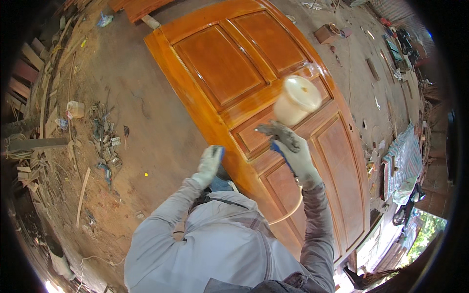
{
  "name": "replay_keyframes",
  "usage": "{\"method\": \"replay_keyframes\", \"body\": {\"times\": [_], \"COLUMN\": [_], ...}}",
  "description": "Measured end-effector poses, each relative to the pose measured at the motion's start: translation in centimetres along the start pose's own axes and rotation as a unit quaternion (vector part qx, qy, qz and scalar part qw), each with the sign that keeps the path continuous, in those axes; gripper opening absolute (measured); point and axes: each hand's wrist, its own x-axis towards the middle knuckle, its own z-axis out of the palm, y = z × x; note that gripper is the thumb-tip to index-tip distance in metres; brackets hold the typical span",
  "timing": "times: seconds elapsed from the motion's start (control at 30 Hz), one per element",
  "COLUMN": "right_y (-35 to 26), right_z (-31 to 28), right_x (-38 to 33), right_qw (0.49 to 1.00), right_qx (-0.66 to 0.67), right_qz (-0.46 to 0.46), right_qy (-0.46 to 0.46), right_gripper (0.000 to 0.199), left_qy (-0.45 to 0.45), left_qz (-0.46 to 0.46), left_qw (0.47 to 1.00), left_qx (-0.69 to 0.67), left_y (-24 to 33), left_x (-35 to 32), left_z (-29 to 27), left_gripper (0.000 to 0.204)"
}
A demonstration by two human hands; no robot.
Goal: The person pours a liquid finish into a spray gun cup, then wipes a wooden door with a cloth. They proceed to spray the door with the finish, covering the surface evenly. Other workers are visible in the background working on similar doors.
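My right hand (300, 163), in a white glove with a blue palm, grips a grey metal spray gun (282, 136). The gun's pale, round paint cup (299, 99) sits above a large panelled wooden door (244, 112). Shiny orange-brown finish covers the door's far part and left edge; the near right panels look duller and paler. From below my right hand a thin, light hose (288, 212) curves back toward my body. My left hand (210, 161), gloved alike, hovers beside the door's left edge with fingers curled. Nothing shows in it; its palm side is mostly hidden.
Another orange-brown wooden piece (141, 9) lies beyond the door's far left corner. Scattered debris (108, 146) and a whitish container (75, 109) are on the dirt floor at left. To the right are a brick-coloured block (326, 34) and a striped cloth (403, 158).
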Motion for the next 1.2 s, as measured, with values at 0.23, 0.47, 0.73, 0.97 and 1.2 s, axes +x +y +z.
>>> {"method": "replay_keyframes", "body": {"times": [0.23, 0.47, 0.73, 0.97, 1.2], "right_y": [-0.4, 0.3, 1.2, 2.8, 2.4], "right_z": [-2.5, -17.8, -30.8, -25.2, -11.2], "right_x": [9.6, 18.0, 23.3, 18.6, 9.8], "right_qw": [0.997, 0.978, 0.866, 0.916, 0.998], "right_qx": [-0.051, -0.09, -0.36, -0.335, -0.037], "right_qz": [0.058, 0.03, 0.016, 0.062, 0.058], "right_qy": [-0.009, 0.187, 0.346, 0.21, -0.009], "right_gripper": [0.032, 0.026, 0.041, 0.043, 0.041], "left_qy": [0.056, 0.053, 0.019, -0.002, 0.017], "left_qz": [-0.186, -0.299, -0.357, -0.307, -0.336], "left_qw": [0.981, 0.946, 0.92, 0.933, 0.92], "left_qx": [0.026, -0.113, -0.163, -0.186, -0.202], "left_y": [-11.4, -14.3, -15.1, -14.0, -15.9], "left_x": [0.3, -0.8, 3.7, 4.6, 2.5], "left_z": [-8.3, -9.9, -10.8, -11.3, -10.5], "left_gripper": [0.039, 0.026, 0.028, 0.035, 0.038]}}
